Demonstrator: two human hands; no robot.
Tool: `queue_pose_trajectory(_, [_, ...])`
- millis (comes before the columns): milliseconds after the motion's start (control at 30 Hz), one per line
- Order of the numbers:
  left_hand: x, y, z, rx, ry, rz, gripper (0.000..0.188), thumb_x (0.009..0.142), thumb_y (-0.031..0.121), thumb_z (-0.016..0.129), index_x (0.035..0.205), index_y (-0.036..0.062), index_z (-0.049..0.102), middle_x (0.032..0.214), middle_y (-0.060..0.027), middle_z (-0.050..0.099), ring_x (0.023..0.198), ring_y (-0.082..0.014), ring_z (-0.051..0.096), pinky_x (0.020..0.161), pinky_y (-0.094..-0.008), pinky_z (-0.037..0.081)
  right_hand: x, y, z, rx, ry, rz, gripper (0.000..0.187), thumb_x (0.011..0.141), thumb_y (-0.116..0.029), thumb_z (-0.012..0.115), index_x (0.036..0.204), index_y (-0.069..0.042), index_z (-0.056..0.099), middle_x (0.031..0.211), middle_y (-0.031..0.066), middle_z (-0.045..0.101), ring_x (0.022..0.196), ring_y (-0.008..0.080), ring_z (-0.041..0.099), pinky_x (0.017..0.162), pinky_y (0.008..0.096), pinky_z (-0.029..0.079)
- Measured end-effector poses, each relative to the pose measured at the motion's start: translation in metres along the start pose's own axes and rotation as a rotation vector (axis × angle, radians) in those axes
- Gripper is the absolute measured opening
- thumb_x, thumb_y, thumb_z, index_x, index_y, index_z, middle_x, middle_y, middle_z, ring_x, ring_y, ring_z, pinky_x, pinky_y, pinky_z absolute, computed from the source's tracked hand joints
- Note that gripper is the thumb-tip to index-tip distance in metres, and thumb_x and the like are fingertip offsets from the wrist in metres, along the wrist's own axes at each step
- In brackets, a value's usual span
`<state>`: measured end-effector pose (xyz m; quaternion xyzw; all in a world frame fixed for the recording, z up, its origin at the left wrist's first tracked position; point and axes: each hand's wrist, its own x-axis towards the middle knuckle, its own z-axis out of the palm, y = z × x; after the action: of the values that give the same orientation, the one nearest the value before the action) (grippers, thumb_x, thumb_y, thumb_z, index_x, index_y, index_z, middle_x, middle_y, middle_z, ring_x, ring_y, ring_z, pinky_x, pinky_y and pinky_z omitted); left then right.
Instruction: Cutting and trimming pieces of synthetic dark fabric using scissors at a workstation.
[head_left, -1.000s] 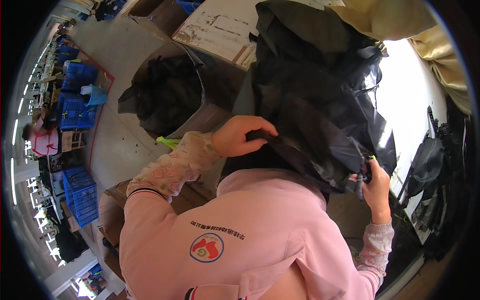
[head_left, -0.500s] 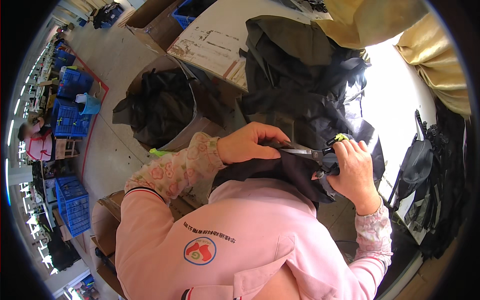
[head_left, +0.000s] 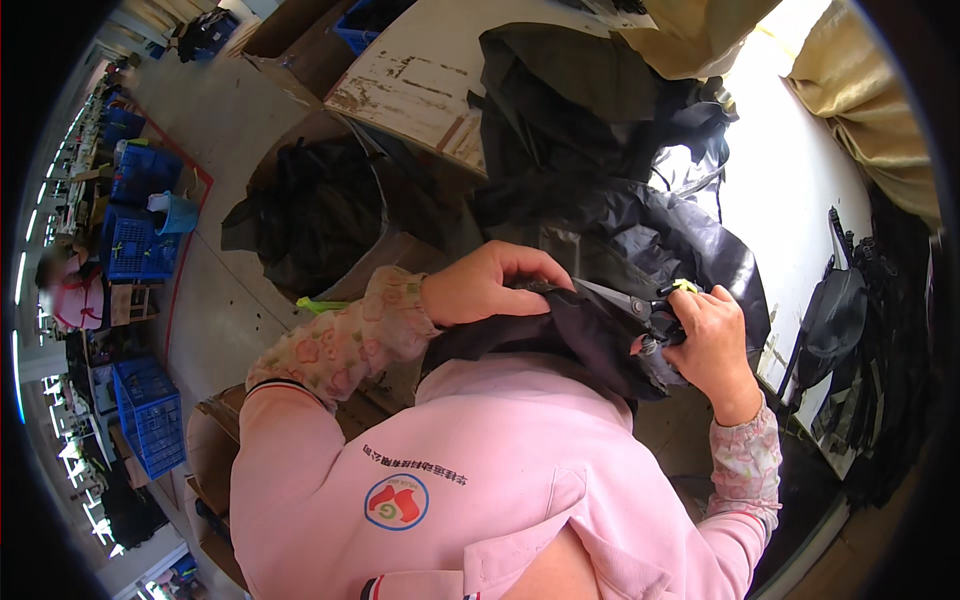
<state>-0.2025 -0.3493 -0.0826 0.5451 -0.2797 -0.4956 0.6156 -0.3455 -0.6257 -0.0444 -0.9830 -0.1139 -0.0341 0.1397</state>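
Close in front of the pink shirt (head_left: 470,430), soft black fabric (head_left: 590,338) is lying bunched, the left hand (head_left: 490,284) pinching its edge between thumb and fingers. The right hand's (head_left: 714,338) fingers are curling around dark-handled metal scissors (head_left: 638,308), their blades pointing leftward. Beyond, a larger black fabric heap (head_left: 565,110) is covering part of a scuffed white worktop (head_left: 425,105).

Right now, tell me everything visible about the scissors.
The scissors have metallic-looking blades, a visible pivot and dark handles, with yellow-green material by the upper one. The right hand grips the handles; the blades point leftward toward the left hand, alongside black fabric. Whether they stand open or touch it is unclear.
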Motion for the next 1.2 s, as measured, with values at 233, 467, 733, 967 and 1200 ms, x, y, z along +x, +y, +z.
queue_pose_trajectory(233, [-0.127, 0.076, -0.105, 0.223, 0.744, 0.130, 0.030, 0.080, 0.003, 0.058, 0.110, -0.0004, 0.064, 0.100, -0.0087, 0.067, 0.091, -0.0163, 0.064, 0.083, -0.0277, 0.052, -0.027, 0.039, -0.006, 0.069, 0.094, 0.394, 0.031, 0.066, -0.012, 0.080, 0.080, -0.004, 0.054, 0.070, 0.0119, 0.062, 0.064, 0.0348, 0.059, 0.060, 0.0422, 0.043])
queue_pose_trajectory(467, [-0.356, 0.094, -0.254, 0.629, 1.550, 0.505, 0.027, 0.088, 0.001, 0.052, 0.112, 0.0003, 0.064, 0.106, -0.0082, 0.065, 0.097, -0.0188, 0.061, 0.090, -0.0285, 0.048, -0.008, 0.073, 0.016, 0.371, 0.357, 0.520, 0.042, 0.075, -0.024, 0.084, 0.086, -0.002, 0.049, 0.065, 0.0129, 0.055, 0.055, 0.0267, 0.050, 0.056, 0.0351, 0.043])
queue_pose_trajectory(733, [-0.327, -0.006, -0.295, 1.160, 1.787, 0.232, 0.025, 0.084, 0.004, 0.056, 0.107, 0.0028, 0.067, 0.104, -0.0108, 0.068, 0.097, -0.0233, 0.063, 0.090, -0.0347, 0.049, 0.059, 0.055, 0.050, 0.391, 0.381, 0.507, 0.040, 0.080, -0.028, 0.079, 0.091, -0.002, 0.051, 0.077, 0.0162, 0.064, 0.072, 0.0386, 0.064, 0.062, 0.0415, 0.047])
queue_pose_trajectory(967, [-0.139, -0.093, -0.238, 1.163, 0.778, -0.170, 0.062, 0.075, 0.028, 0.080, 0.127, 0.0057, 0.056, 0.128, -0.0173, 0.055, 0.124, -0.0336, 0.049, 0.107, -0.0397, 0.038, 0.125, 0.043, 0.061, 0.405, 0.481, 0.492, 0.049, 0.075, -0.031, 0.081, 0.097, -0.003, 0.048, 0.081, 0.0132, 0.066, 0.078, 0.0395, 0.065, 0.068, 0.0451, 0.048])
queue_pose_trajectory(1200, [0.060, -0.012, -0.178, 0.892, 0.859, 0.325, 0.061, 0.079, 0.025, 0.078, 0.130, 0.0035, 0.051, 0.120, -0.0179, 0.056, 0.107, -0.0308, 0.057, 0.095, -0.0391, 0.046, 0.201, 0.066, 0.081, -0.002, 0.609, 0.282, 0.047, 0.071, -0.017, 0.077, 0.105, -0.007, 0.046, 0.083, 0.0116, 0.067, 0.082, 0.0355, 0.065, 0.075, 0.0432, 0.047])
